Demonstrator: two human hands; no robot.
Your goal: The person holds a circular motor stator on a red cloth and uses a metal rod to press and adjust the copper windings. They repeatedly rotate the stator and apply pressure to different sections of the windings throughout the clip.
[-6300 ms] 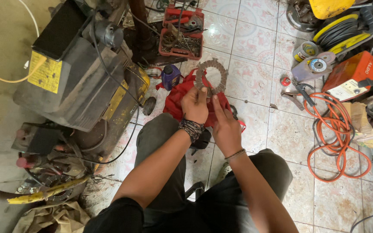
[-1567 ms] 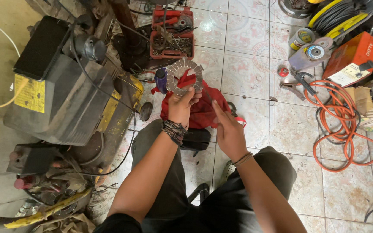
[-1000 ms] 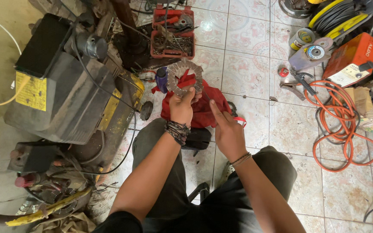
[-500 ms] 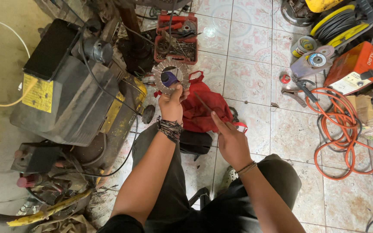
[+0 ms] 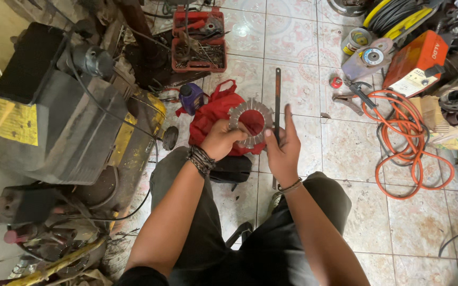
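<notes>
We look down from the head camera at our own two arms over a tiled floor [image 5: 303,32].

Hidden or unclear: our left hand [image 5: 222,139] covers the lower left rim of the toothed metal ring [image 5: 242,111], so its tooth count cannot be completed. The palm of our right hand [image 5: 283,151] faces away from us, so we cannot tell whether it touches the ring's right edge or only stands just beside it. A long dark metal bar [image 5: 277,95] lies on the floor and passes behind the right hand; its lower run is hard to follow. The contents of the red tool tray [image 5: 199,39] are a tangle we cannot sort. The large grey machine [image 5: 54,116] at left is cut off by the frame edge.

Fingers: left fingers [image 5: 238,133] curl and pinch the ring at its lower left rim. Right fingers [image 5: 288,117] are straight and pressed together, pointing away from us.

Location: the ring is held upright-ish above our knees, in front of a red cloth bag [image 5: 213,114] that shows through its open centre.

Counts: one ring, one bar, one red bag, one blue bottle [image 5: 192,98] beside the bag, one tool tray, one coiled orange hose [image 5: 404,143] at right, one orange box-shaped unit [image 5: 417,61], one beaded bracelet [image 5: 201,160] on the left wrist, one thin band [image 5: 291,186] on the right.
</notes>
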